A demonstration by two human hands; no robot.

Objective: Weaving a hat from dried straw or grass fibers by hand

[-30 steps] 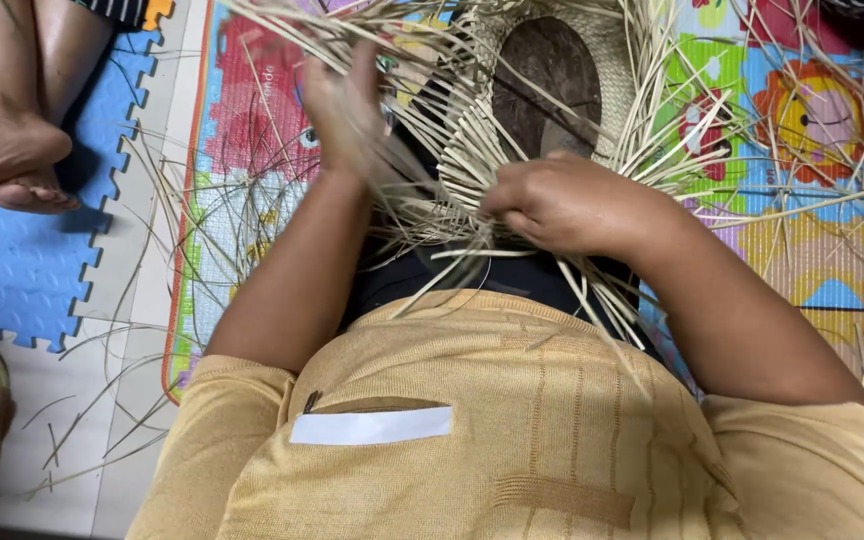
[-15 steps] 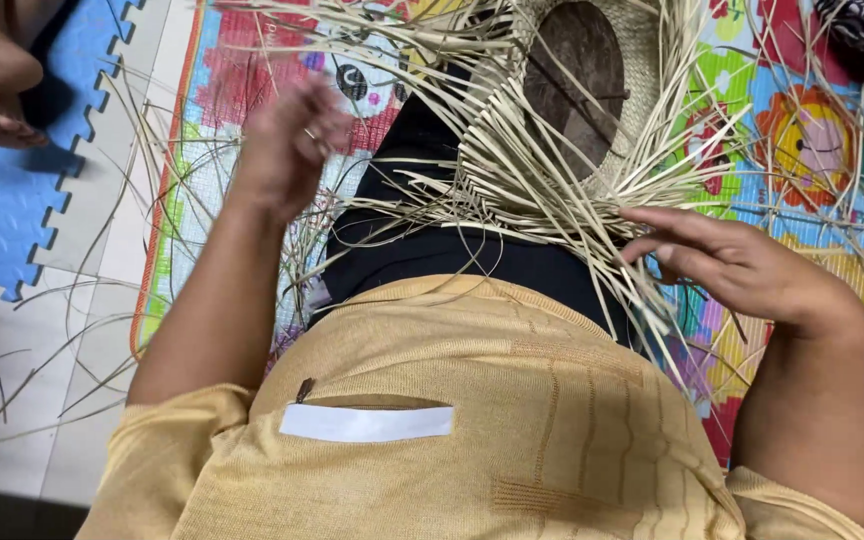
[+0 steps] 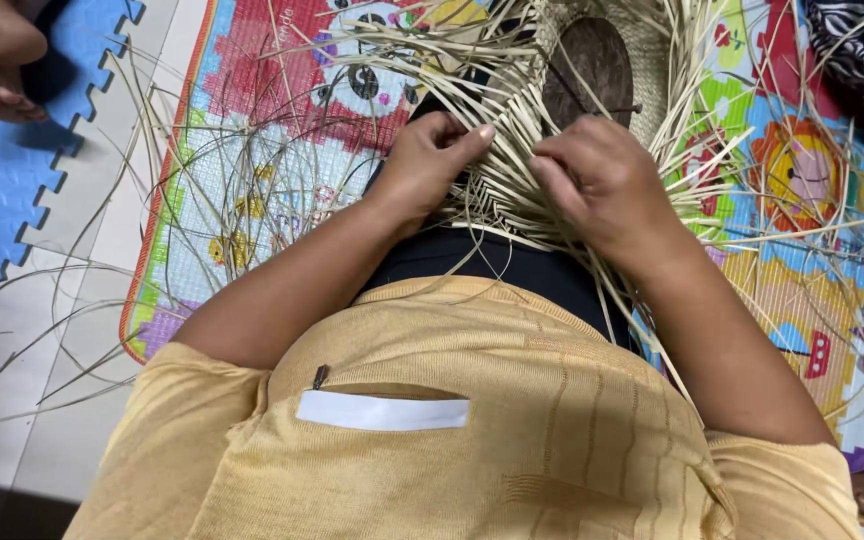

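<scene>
The left hand is curled, thumb pressed toward the forefinger, pinching pale straw strips at the edge of the woven piece. The right hand sits just beside it at 3 o'clock, fingers bent down and closed on the same band of strips. Half a second ago the two hands were well apart, the left lifted and open at 10 o'clock, the right spread low at 4 o'clock; now both have come together on the weave, which I judge means a new strip is being tucked and pulled tight.

The woven piece, a round straw form with a dark oval opening, lies at 12 o'clock from the hands, over the lap, loose strips fanning out all round. Under it is a bright picture mat; blue foam tiles lie at 9 o'clock. A white rectangular slip shows in the yellow shirt's pocket at 6 o'clock.
</scene>
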